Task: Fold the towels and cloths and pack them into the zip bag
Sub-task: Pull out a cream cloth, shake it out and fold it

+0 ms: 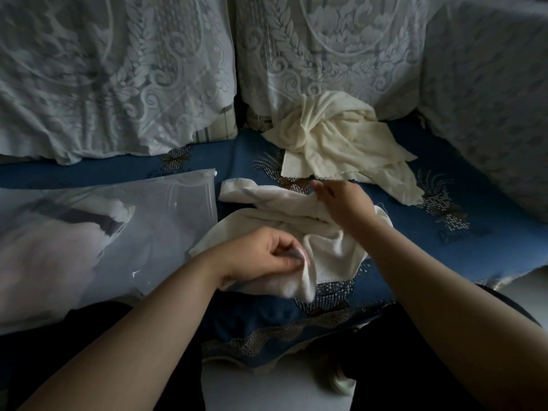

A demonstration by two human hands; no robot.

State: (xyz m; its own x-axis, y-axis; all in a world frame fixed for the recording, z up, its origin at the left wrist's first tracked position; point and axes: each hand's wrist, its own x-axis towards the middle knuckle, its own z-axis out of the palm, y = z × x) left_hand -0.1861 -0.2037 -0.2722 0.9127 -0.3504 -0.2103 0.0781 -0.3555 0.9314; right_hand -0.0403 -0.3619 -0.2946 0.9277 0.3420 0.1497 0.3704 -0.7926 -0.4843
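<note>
A white towel point(284, 221) lies crumpled on the blue sofa seat in front of me. My left hand point(261, 256) pinches its near corner between thumb and fingers. My right hand point(341, 203) rests on the towel's far part, fingers gripping a fold. Behind it, a cream cloth point(341, 143) lies in a loose heap against the back cushion. To the left lies a translucent zip bag point(166, 226) with folded white and dark cloths inside; its zip slider sits at the top right corner.
Lace-covered back cushions point(118, 78) line the rear, and a lace-draped armrest point(489, 99) rises on the right. The blue embroidered seat cover point(444, 232) ends at a trimmed front edge point(296, 330) near my knees. Pale floor shows below.
</note>
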